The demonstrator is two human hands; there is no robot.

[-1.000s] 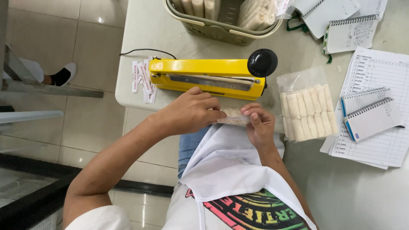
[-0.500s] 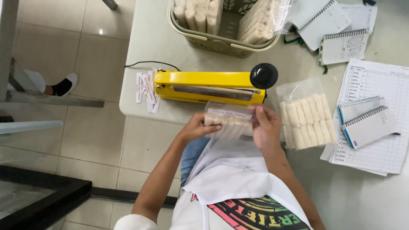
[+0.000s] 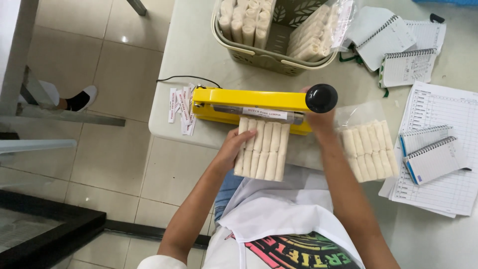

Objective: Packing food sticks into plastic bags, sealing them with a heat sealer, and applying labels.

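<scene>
Left hand (image 3: 230,149), forearm reaching up from below, grips the clear bag of pale rolls (image 3: 262,148) by its left edge, fingers curled around it, its top lying in the yellow heat sealer (image 3: 249,102) on the table (image 3: 189,45). Right hand (image 3: 320,119) is by the sealer's black knob (image 3: 321,98), its grip hidden

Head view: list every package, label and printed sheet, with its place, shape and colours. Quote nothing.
Clear bag of pale rolls: open end in the yellow sealer, left hand at its side.
White label strip: inside that bag's top, red print.
Loose label strips: left of the sealer, white and red.
Second bag of rolls: flat, right of the sealer.
Printed table sheet: far right, white, under spiral notebooks.
</scene>
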